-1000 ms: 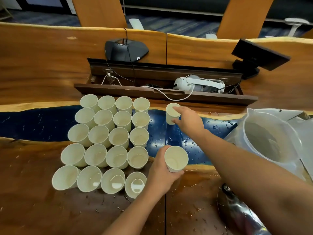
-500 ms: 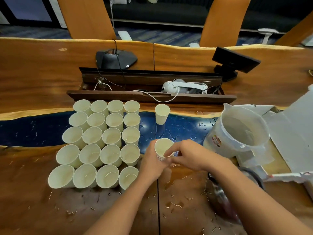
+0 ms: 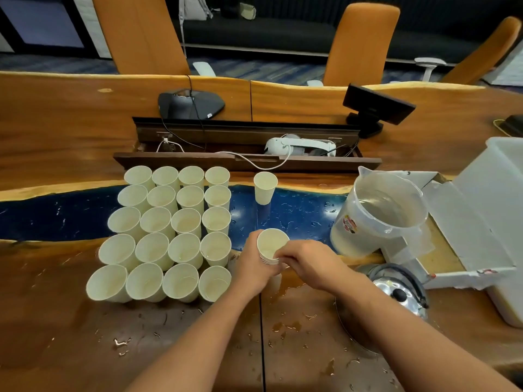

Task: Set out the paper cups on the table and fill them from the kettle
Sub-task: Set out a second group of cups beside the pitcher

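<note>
1. A short stack of nested paper cups (image 3: 271, 246) stands upright in front of the person, at the near edge of the table's blue resin strip (image 3: 297, 219); several rolled rims show one under another at its lower right.
2. The left hand (image 3: 249, 264) wraps around the stack's left side, fingers curled behind it; the stack's base is hidden by both hands, so whether it rests on the table cannot be told.
3. The right hand (image 3: 304, 260) comes in from the right, its fingertips curled and pinching at the rims of the stack; the exact fingers are hard to make out.
4. Both forearms run up from the bottom edge, which cuts them off.
5. A single paper cup (image 3: 265, 187) stands alone farther back, apart from the rest.
6. To the left, a block of paper cups (image 3: 169, 233) stands in four columns of five, the cups touching.
7. The steel kettle (image 3: 402, 292) sits just right of the right forearm, which covers part of it.
8. Behind it stands a clear plastic jug (image 3: 376, 213), beside a white box (image 3: 486, 222) cut off at the right edge.
9. Water droplets (image 3: 288, 326) dot the wooden table (image 3: 56, 321).
</note>
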`<state>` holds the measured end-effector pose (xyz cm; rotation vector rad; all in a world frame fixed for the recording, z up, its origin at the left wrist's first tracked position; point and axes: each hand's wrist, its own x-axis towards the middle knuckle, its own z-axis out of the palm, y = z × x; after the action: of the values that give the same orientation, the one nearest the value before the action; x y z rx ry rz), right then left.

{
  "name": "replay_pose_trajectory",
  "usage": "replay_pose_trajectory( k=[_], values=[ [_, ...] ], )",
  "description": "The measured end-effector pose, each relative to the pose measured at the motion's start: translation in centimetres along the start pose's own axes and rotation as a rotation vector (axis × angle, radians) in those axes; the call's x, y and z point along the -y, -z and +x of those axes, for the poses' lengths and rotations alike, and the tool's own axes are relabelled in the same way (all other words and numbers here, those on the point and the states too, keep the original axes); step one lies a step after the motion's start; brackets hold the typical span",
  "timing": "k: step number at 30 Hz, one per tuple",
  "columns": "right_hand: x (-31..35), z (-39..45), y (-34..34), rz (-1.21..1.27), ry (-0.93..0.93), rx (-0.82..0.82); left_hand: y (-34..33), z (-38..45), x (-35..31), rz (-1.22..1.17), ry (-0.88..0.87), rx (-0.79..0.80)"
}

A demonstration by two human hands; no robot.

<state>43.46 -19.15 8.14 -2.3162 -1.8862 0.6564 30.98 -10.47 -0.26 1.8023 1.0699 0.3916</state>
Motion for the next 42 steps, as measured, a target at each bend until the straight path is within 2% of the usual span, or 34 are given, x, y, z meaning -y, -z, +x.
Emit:
replay_pose_trajectory(
  k=[16, 21, 28, 30, 32, 42],
  values=[
    [-0.4, -1.6, 0.1, 0.099, -0.03, -0.174, -0.7, -0.4, -0.1, -0.036, -0.034, 0.037],
    [-0.4, -1.2, 1.1, 0.103, -0.006, -0.175, -0.7, -0.3, -0.1, -0.054, -0.015, 0.048],
    [-1.0, -0.8, 4.7, 0.274, 0.049, -0.606, -0.6, -0.5, 0.3, -0.053, -0.033, 0.031],
    [-1.4, -0.2, 5.8, 0.305, 0.023, -0.678, -0.6, -0.5, 0.2, -0.055, -0.041, 0.033],
    [-2.1, 0.5, 6.1, 0.302, -0.041, -0.676, -0.7, -0.3, 0.0, -0.059, -0.04, 0.037],
    [-5.8, 4.2, 1.6, 0.073, -0.348, -0.397, -1.0, 0.9, -1.2, -0.045, -0.005, 0.04]
  ],
)
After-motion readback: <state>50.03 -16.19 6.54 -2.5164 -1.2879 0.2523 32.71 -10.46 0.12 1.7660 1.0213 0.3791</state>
